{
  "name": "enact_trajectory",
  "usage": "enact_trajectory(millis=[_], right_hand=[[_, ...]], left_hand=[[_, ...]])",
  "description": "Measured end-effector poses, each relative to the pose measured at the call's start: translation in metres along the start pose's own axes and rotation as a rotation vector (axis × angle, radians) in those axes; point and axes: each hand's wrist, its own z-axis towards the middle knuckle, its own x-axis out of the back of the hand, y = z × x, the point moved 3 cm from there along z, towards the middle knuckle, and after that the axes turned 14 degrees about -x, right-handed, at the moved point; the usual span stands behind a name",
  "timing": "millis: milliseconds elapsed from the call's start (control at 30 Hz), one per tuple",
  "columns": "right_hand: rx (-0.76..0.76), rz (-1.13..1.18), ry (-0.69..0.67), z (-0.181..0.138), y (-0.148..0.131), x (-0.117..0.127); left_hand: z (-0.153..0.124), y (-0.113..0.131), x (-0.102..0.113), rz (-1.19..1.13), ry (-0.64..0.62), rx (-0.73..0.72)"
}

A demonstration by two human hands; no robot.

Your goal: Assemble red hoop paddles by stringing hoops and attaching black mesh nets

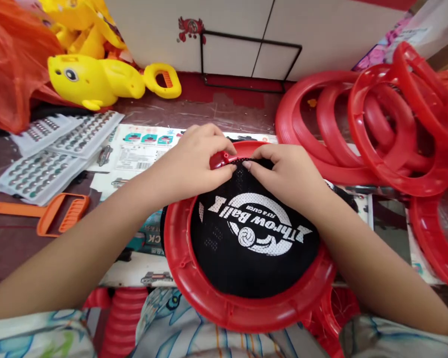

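Note:
A red plastic ring (224, 314) rests at the table's front edge, tilted toward my lap. Black mesh fabric (224, 258) with a white "Throw Ball" print spans its middle. At the far rim, my left hand (203, 161) pinches the edge of the mesh between thumb and fingers. Just beside it, my right hand (283, 169) is closed on the same mesh edge, thumb and fingertips pressed against the rim. Both sets of fingertips nearly meet, and they partly hide the rim there.
Several red rings (358, 124) are heaped at the right. A yellow toy (93, 79) lies at the back left, near an orange bag (15, 59). Trays of small silvery pieces (33, 174) and an orange handle piece (61, 214) lie at left. A black wire frame (252, 37) stands behind.

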Motion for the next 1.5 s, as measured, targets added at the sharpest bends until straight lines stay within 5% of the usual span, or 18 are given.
enact_trajectory(millis=[133,667,867,1500], right_hand=[[-0.011,-0.068,0.044,0.000,0.005,-0.006],[0.148,-0.155,0.277,-0.003,0.009,-0.012],[0.319,-0.276,0.207,-0.004,0.009,-0.014],[0.247,-0.386,0.116,-0.004,0.010,-0.014]], left_hand=[[0.005,-0.016,-0.015,-0.056,0.156,-0.057],[0.009,-0.034,-0.027,-0.273,0.167,0.026],[0.009,-0.033,-0.029,-0.266,0.202,0.042],[0.011,-0.035,-0.027,-0.357,0.132,0.234]])
